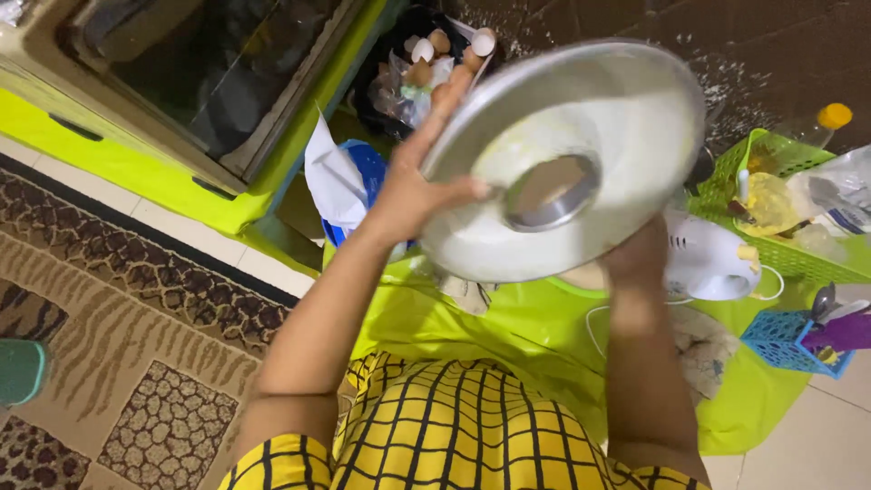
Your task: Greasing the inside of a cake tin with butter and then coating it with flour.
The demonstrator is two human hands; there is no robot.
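Note:
I hold a round metal ring cake pan [626,109] tilted up toward me, its inside coated with pale grease and flour, its centre tube [551,192] open. My left hand [419,172] grips the pan's left rim, thumb over the inner wall. My right hand [640,256] supports the pan from beneath at its lower right edge, mostly hidden behind it.
A white hand mixer [712,263] lies on the lime-green plastic sheet [508,327]. Green basket [771,245] and small blue basket [780,340] stand at right. Eggshells in a black bag [426,54], a blue tub with paper [363,172], an oven door [209,82] and a patterned rug [136,299] lie left.

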